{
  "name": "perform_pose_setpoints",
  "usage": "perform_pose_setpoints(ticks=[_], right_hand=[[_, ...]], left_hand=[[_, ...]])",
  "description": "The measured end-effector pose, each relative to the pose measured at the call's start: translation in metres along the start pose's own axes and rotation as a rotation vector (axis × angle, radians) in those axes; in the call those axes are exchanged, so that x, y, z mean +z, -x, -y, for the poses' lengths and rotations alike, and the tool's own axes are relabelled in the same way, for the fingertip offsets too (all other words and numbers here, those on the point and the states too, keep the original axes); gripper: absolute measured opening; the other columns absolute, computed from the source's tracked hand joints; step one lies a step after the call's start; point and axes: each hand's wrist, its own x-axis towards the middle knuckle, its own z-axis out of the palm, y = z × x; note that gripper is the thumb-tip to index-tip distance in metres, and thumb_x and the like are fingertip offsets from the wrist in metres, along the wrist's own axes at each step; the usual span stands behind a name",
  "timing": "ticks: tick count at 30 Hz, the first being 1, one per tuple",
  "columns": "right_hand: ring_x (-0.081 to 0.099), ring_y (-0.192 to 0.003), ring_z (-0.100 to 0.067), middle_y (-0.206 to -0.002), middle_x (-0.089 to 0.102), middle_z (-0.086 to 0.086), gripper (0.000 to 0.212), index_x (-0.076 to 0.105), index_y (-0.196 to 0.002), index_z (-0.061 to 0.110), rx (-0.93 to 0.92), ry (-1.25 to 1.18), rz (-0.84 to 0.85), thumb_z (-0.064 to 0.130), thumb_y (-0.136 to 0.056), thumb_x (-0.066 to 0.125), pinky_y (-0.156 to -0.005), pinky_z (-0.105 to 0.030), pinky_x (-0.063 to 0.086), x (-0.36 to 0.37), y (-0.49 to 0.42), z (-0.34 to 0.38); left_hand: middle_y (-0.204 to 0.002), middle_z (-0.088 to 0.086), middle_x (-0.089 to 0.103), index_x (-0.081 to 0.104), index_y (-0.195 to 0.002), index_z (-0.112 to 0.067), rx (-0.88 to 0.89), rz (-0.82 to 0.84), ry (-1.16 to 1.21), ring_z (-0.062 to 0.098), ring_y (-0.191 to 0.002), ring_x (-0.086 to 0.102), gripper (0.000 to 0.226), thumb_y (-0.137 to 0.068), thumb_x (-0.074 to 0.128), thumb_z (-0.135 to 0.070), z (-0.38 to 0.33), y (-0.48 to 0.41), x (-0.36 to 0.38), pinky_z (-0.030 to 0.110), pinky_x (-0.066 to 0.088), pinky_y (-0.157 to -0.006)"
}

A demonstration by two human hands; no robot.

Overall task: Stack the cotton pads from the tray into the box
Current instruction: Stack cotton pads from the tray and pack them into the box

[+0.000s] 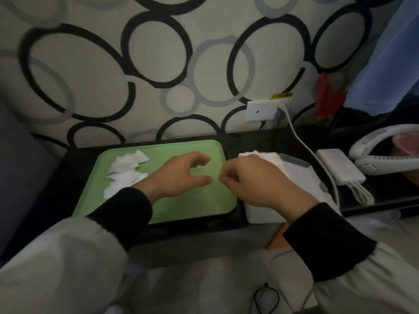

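A flat green plastic tray point(192, 207) sits on the dark desk point(283, 141), near its front edge. A small pile of white square cotton pads point(127, 171) lies in the tray's far left corner and down its left side. The rest of the tray shows bare green. Just beside the tray's right edge stands the white box point(263, 214). Some white pads point(251, 155) poke up at the box's far end, so part of the job looks done. The pile on the tray is what is left to move.

The left hand point(179, 175) hovers over the middle of the tray. Its fingers bend in a loose C, thumb and pointer apart, and hold nothing. The right hand point(256, 182) is over the tray's right edge, in front of the box. Its fingers are curled in tight — I cannot tell if they pinch a pad, since the picture is blurry there.

Toward the desk's right end lie a white power bank point(340, 166) and a white neck fan point(371, 167).
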Motion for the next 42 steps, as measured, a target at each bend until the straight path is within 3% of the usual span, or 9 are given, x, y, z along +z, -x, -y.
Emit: perform_pose_setpoints(ticks=[4,11,15,18,25,31,34,37,42], right_hand=[[0.065,-0.085,-0.011,-0.086,0.07,0.011,0.015,0.073,-0.09,0.027,-0.011,-0.293,0.1,0.031,-0.092,0.06,-0.079,-0.031,0.054,0.033,-0.031,0.033],[0.065,-0.095,-0.013,-0.102,0.07,0.003,0.019,0.073,-0.106,0.018,0.05,-0.411,0.14,0.018,-0.092,0.061,-0.086,-0.026,0.05,0.084,-0.086,0.071],[0.058,-0.109,-0.026,-0.122,0.052,-0.006,0.046,0.058,-0.13,0.022,0.111,-0.236,0.219,0.036,-0.087,0.068,-0.098,-0.037,0.046,0.103,-0.106,0.086],[0.052,-0.112,-0.029,-0.126,0.044,-0.007,0.059,0.053,-0.132,0.024,0.148,-0.134,0.251,0.049,-0.081,0.071,-0.1,-0.045,0.046,0.111,-0.115,0.097],[0.056,-0.101,-0.023,-0.115,0.058,-0.005,0.041,0.06,-0.113,0.017,0.144,-0.212,0.312,0.031,-0.08,0.078,-0.089,-0.037,0.049,0.11,-0.13,0.107],[0.058,-0.086,-0.015,-0.099,0.058,0.003,0.042,0.054,-0.108,0.018,0.169,-0.45,0.287,0.014,-0.076,0.082,-0.062,-0.024,0.046,0.106,-0.13,0.097],[0.062,-0.078,-0.017,-0.091,0.066,-0.002,0.024,0.066,-0.098,0.014,0.177,-0.556,0.279,0.01,-0.078,0.079,-0.065,-0.027,0.049,0.104,-0.13,0.089],[0.061,-0.07,-0.017,-0.084,0.069,-0.007,0.009,0.071,-0.092,0.01,0.172,-0.704,0.263,0.006,-0.084,0.072,-0.064,-0.028,0.047,0.099,-0.125,0.087],[0.069,-0.074,-0.017,-0.088,0.073,-0.009,0.012,0.069,-0.098,0.005,0.184,-0.927,0.297,0.0,-0.086,0.069,-0.063,-0.026,0.055,0.092,-0.114,0.089]], left_hand=[[-0.102,-0.006,0.07,0.068,-0.101,-0.025,-0.205,-0.247,0.086,0.012,-0.09,0.068,0.017,-0.087,0.073,-0.017,0.065,0.036,-0.023,0.021,0.05,-0.077],[-0.084,-0.008,0.062,0.064,-0.079,-0.03,-0.448,-0.392,-0.05,0.011,-0.073,0.058,0.025,-0.079,0.073,-0.006,0.127,0.074,-0.054,0.023,0.04,-0.072],[-0.103,0.0,0.057,0.063,-0.096,-0.025,-0.45,-0.382,-0.087,0.02,-0.09,0.058,0.027,-0.078,0.079,-0.014,0.143,0.081,-0.061,0.03,0.046,-0.087],[-0.121,0.009,0.054,0.059,-0.12,-0.017,-0.471,-0.332,-0.09,0.027,-0.104,0.059,0.049,-0.078,0.081,-0.025,0.151,0.079,-0.059,0.034,0.047,-0.092],[-0.126,0.007,0.058,0.043,-0.138,-0.015,-0.511,-0.306,0.045,0.025,-0.112,0.058,0.077,-0.075,0.085,-0.028,0.155,0.067,-0.055,0.036,0.048,-0.096],[-0.111,0.001,0.061,0.044,-0.13,-0.022,-0.519,-0.23,0.078,0.021,-0.098,0.06,0.074,-0.07,0.088,-0.024,0.155,0.065,-0.058,0.031,0.049,-0.081],[-0.096,-0.004,0.056,0.048,-0.125,-0.023,-0.5,-0.225,0.185,0.013,-0.083,0.056,0.067,-0.071,0.087,-0.014,0.156,0.072,-0.06,0.025,0.045,-0.069],[-0.1,-0.004,0.057,0.05,-0.123,-0.024,-0.469,-0.221,0.274,0.01,-0.084,0.057,0.069,-0.068,0.089,-0.008,0.155,0.08,-0.062,0.027,0.05,-0.078],[-0.093,0.003,0.066,0.061,-0.115,-0.017,-0.501,-0.236,0.428,0.015,-0.082,0.065,0.057,-0.067,0.09,-0.007,0.157,0.09,-0.061,0.022,0.051,-0.07]])
